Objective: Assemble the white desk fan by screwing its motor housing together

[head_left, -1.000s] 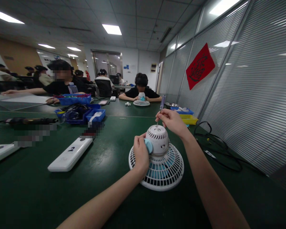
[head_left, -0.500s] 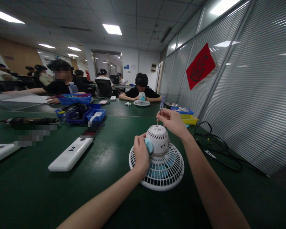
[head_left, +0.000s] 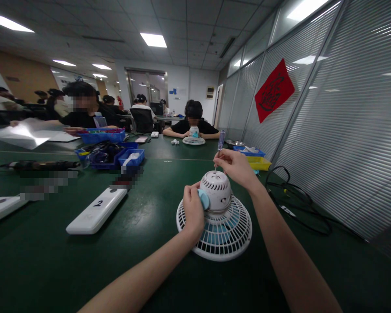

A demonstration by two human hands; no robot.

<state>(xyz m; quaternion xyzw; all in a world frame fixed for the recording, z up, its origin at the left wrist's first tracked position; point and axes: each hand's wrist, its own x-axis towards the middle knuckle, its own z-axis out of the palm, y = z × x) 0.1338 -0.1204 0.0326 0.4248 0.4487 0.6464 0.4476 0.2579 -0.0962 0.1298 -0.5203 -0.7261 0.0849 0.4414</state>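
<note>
A small white fan (head_left: 215, 226) lies face down on the green table (head_left: 143, 243), its round motor housing (head_left: 217, 189) pointing up. My left hand (head_left: 193, 211) is closed around the housing's left side, next to a light blue knob (head_left: 203, 198). My right hand (head_left: 237, 167) pinches a thin screwdriver (head_left: 220, 145) with a clear bluish handle. The tool stands nearly upright, and its tip meets the top back of the housing.
A white power strip marked 2 (head_left: 96, 210) lies to the left. Blue bins (head_left: 112, 154) stand farther back, and yellow and blue trays (head_left: 256, 158) with black cables (head_left: 296, 204) sit at the right. Other people sit at the far tables; one has a similar fan (head_left: 193, 137).
My hands and the fan have barely moved; the screwdriver stays on the housing. At the far left, a person has lifted a sheet of paper.
</note>
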